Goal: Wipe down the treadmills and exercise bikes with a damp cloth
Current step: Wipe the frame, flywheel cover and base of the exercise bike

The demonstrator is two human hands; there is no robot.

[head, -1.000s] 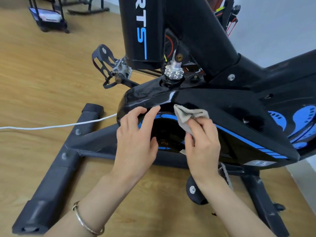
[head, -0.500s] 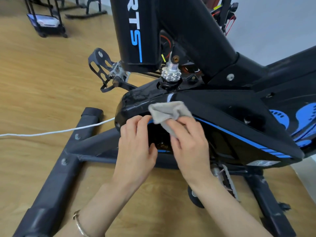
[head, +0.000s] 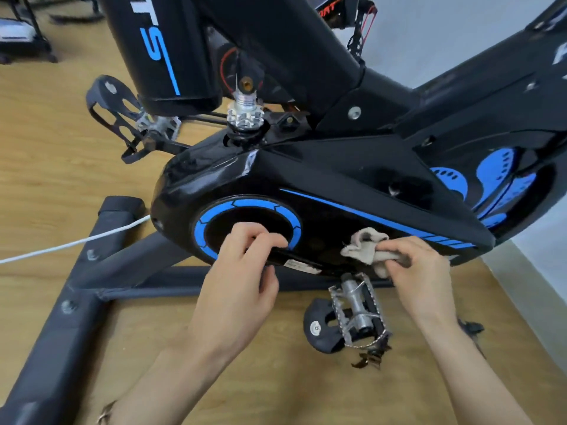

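The black exercise bike (head: 337,179) with blue trim fills the view; its glossy drive housing faces me. My right hand (head: 420,271) grips a crumpled beige cloth (head: 365,245) and presses it against the lower side of the housing, below the blue stripe. My left hand (head: 245,271) lies at the blue ring on the housing, fingers curled over the black crank arm (head: 302,262). The near pedal (head: 357,308) hangs just below, between my two hands.
The bike's dark base frame (head: 70,302) runs across the wooden floor at lower left. A white cable (head: 76,242) crosses it. The far pedal (head: 113,115) sticks out on the left. Other gym equipment (head: 18,35) stands at the far left; a pale wall is on the right.
My right hand has carried the cloth from the housing's top edge down and to the right, onto its lower side. My left hand slid down from the edge onto the crank arm.
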